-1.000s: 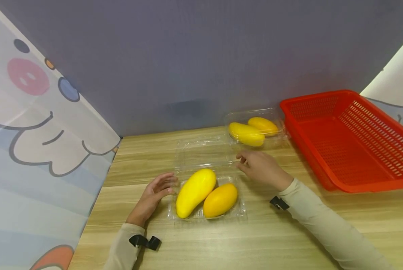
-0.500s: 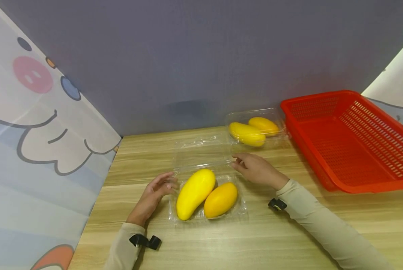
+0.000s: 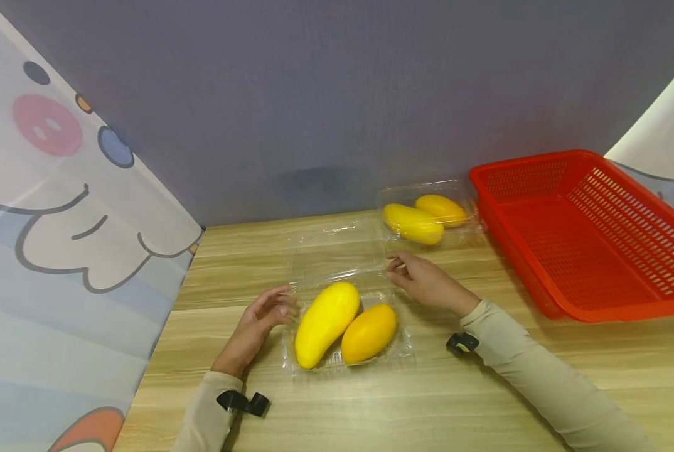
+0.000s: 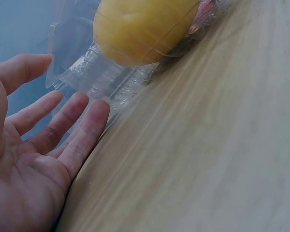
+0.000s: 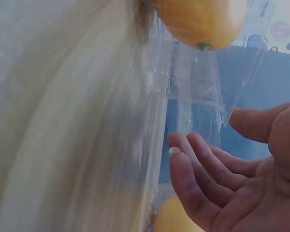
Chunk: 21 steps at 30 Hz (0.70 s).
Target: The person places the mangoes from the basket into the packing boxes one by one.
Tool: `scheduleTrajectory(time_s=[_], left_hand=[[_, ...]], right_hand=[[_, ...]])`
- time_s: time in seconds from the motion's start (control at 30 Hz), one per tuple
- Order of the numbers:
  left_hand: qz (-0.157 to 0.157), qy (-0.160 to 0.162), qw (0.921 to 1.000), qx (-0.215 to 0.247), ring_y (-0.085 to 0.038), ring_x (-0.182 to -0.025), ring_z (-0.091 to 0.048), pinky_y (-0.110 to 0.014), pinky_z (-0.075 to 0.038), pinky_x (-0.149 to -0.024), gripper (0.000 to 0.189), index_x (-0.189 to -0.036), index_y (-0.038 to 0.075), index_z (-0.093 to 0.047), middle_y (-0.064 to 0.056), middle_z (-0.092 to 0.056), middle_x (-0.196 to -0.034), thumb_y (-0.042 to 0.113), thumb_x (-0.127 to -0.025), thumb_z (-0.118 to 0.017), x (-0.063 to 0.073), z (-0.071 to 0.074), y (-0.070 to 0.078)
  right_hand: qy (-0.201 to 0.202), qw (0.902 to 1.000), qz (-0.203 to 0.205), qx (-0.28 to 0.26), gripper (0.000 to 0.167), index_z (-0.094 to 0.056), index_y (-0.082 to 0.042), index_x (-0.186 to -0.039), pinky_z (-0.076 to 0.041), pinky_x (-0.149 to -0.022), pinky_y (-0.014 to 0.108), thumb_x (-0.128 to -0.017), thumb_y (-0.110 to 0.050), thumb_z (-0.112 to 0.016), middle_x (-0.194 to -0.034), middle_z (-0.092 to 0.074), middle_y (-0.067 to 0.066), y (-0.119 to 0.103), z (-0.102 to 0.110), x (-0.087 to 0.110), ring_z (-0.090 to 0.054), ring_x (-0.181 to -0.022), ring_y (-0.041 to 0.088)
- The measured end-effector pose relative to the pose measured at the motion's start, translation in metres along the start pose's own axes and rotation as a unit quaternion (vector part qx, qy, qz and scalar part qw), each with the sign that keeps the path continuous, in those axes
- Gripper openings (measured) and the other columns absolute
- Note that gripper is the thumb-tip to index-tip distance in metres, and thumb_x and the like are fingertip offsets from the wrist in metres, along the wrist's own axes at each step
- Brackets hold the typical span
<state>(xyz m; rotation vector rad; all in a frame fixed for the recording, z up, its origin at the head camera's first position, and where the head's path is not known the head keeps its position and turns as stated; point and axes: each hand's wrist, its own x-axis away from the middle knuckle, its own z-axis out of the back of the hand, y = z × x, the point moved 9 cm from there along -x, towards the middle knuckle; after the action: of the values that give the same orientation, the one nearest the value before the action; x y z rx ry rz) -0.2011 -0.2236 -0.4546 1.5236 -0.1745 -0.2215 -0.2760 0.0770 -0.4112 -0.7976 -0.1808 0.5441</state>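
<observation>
A clear plastic clamshell box (image 3: 403, 353) lies opened out on the table, its lid (image 3: 337, 251) folded back toward the wall. In its near half sit a long yellow mango (image 3: 327, 323) and a shorter orange-yellow mango (image 3: 369, 334), side by side. My left hand (image 3: 258, 325) is at the box's left edge, fingers extended; in the left wrist view its thumb and fingertips meet the clear plastic. On the right, my right hand (image 3: 430, 284) is by the hinge side. The right wrist view has its thumb tip at the plastic edge, with loosely bent fingers apart from it.
Behind my right hand, a second clear box (image 3: 452, 188) holds two more mangoes (image 3: 413, 223) against the grey wall (image 3: 326, 100). A red plastic basket (image 3: 540, 276) stands at the right of the wooden table (image 3: 348, 414). A cartoon-printed panel (image 3: 60, 251) borders the left side.
My right hand has moved slightly left, closer to the opened lid's edge. The lid has shifted a little toward the left and the wall. My left hand has barely moved.
</observation>
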Motion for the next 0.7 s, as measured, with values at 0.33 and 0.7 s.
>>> scheduleTrajectory(time_s=[0.33, 0.7], left_hand=[[-0.010, -0.007, 0.9999, -0.001, -0.014, -0.105, -0.065, -0.028, -0.057, -0.088, 0.050, -0.149, 0.000, -0.037, -0.010, -0.060, -0.123, 0.011, -0.103, -0.053, 0.000, 0.000, 0.001], [0.000, 0.002, 0.9999, -0.011, -0.014, -0.106, -0.065, -0.028, -0.057, -0.088, 0.051, -0.149, 0.002, -0.038, -0.006, -0.060, -0.123, 0.013, -0.102, -0.054, 0.000, 0.001, -0.001]], right_hand=[[0.041, 0.9962, 0.038, -0.067, 0.041, -0.045, 0.002, -0.134, -0.057, -0.093, 0.045, -0.097, -0.007, -0.062, -0.125, -0.062, 0.020, -0.006, 0.004, 0.001, -0.067, -0.110, 0.036], [0.103, 0.9865, 0.070, -0.107, 0.051, -0.048, -0.005, -0.131, -0.053, -0.090, 0.042, -0.088, -0.013, -0.076, -0.130, -0.058, 0.015, -0.017, 0.022, 0.004, -0.059, -0.117, 0.031]])
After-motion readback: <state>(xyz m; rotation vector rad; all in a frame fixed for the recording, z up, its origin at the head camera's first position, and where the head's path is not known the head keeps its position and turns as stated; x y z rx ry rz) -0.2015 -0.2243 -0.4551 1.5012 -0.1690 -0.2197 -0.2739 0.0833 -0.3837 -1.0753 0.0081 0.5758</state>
